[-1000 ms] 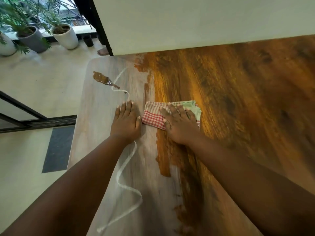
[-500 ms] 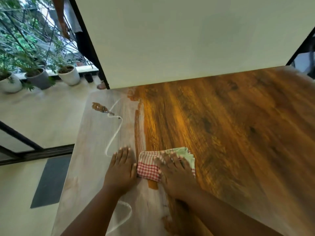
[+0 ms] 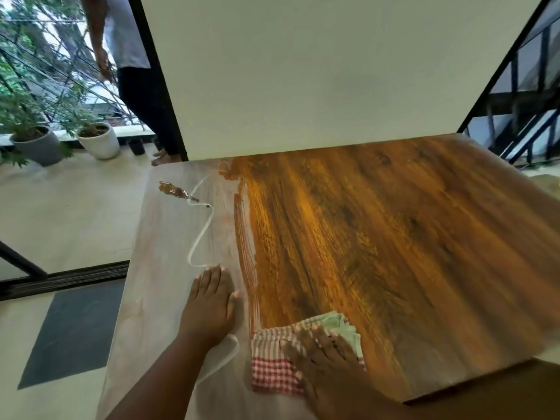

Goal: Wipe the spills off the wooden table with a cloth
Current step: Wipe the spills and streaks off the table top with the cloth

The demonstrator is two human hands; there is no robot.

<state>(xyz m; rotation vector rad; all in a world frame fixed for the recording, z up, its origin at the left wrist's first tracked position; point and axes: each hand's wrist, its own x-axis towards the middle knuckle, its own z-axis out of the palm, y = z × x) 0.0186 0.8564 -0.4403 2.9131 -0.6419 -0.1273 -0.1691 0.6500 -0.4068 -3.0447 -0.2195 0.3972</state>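
My right hand [image 3: 325, 360] presses flat on a folded cloth [image 3: 274, 363], red-checked, striped and pale green, near the front of the wooden table [image 3: 394, 253]. My left hand [image 3: 209, 301] rests flat on the pale left part of the table, just left of the cloth. A thin white squiggly spill [image 3: 202, 234] runs from beyond my left hand's fingertips to the far left corner. There it meets a brown blob of spill [image 3: 174, 190]. More of the white line shows under my left wrist [image 3: 225, 354]. Reddish-brown smear streaks [image 3: 247, 256] border the dark wood.
A white wall [image 3: 303, 71] stands along the table's far edge. Beyond the left edge lies the floor with a dark mat [image 3: 72, 328], two potted plants [image 3: 97, 140] and a standing person [image 3: 133, 71]. A railing [image 3: 521, 116] rises at the right.
My right hand has dragged the cloth toward me along the table, leaving a streaked smear behind. My left hand stays flat on the table. The view has tilted upward.
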